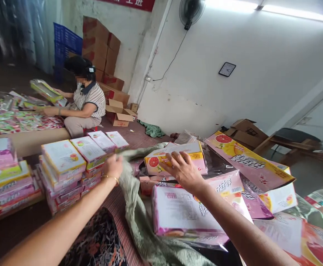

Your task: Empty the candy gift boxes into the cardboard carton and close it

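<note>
My left hand (pixel 113 167) is closed on the upper edge of a grey-green cloth (pixel 139 218), right beside stacks of pink and white boxes (pixel 67 166). My right hand (pixel 181 170) reaches forward with its fingers spread, resting on a pink and yellow box with grapefruit pictures (pixel 178 155). Below that hand lies a larger pink box wrapped in clear film (pixel 178 214). A long pink box (pixel 247 159) leans at the right.
A seated person in a striped shirt (pixel 88 105) handles packets at a low table (pixel 25 138) at the back left. Brown cartons (pixel 103 48) are stacked against the wall. More pink boxes (pixel 3 173) stand at the far left. A wooden bench (pixel 296 142) is at the right.
</note>
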A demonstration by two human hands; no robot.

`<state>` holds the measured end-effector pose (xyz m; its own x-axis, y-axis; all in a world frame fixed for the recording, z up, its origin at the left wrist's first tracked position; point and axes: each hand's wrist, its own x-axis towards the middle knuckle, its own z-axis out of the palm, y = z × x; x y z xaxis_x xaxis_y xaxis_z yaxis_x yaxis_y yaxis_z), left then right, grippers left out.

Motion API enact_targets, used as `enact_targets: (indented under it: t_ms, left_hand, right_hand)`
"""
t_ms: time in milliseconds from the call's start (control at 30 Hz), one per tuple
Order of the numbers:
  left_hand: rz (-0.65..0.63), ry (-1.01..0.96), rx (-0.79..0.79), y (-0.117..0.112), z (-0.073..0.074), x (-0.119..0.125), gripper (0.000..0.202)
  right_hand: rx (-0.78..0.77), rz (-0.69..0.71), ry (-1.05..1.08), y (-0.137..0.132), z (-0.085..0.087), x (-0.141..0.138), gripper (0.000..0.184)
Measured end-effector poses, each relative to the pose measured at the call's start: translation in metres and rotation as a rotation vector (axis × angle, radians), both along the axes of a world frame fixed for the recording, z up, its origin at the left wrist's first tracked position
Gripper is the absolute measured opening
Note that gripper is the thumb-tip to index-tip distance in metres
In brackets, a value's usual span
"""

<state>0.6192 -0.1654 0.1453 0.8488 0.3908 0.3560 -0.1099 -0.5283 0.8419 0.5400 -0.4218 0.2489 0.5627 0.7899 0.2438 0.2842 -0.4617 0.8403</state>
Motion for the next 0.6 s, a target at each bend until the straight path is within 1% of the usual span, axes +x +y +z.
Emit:
enact_targets:
  t_ms: [67,133,167,233,300,333,400,500,600]
  left_hand:
    - [0.038,-0.089,-0.075,0.010,0.033,0.011,0.027]
    - [0.035,-0.183,-0.124,0.010,0.062,0.014,0.030]
    - [0.010,-0.235,-0.153,0.005,0.072,0.012,0.031]
    - [-0.080,-0.330,-0.220,-0.008,0.086,0.004,0.031]
    - [-0.169,-0.402,-0.288,-0.017,0.090,-0.006,0.032]
    - [-0.191,-0.421,-0.315,-0.019,0.090,-0.011,0.032]
    - [-0.185,-0.442,-0.338,-0.014,0.089,-0.018,0.035]
    - [-0.188,-0.437,-0.288,0.000,0.087,-0.026,0.036]
    - [-0.224,-0.401,-0.200,0.005,0.085,-0.034,0.035]
  right_hand:
    - [0.014,-0.017,0.022,-0.003,-0.006,0.011,0.039]
    - [0.046,-0.059,0.062,-0.006,-0.012,0.028,0.040]
    - [0.062,-0.083,0.086,-0.008,-0.015,0.038,0.042]
    - [0.090,-0.133,0.136,-0.014,-0.018,0.060,0.047]
    - [0.120,-0.193,0.179,-0.023,-0.020,0.083,0.051]
    - [0.142,-0.233,0.192,-0.028,-0.020,0.094,0.052]
    - [0.201,-0.336,0.211,-0.041,-0.019,0.114,0.053]
    - [0.327,-0.499,0.306,-0.055,-0.017,0.134,0.057]
    - [0.442,-0.573,0.407,-0.056,-0.015,0.145,0.064]
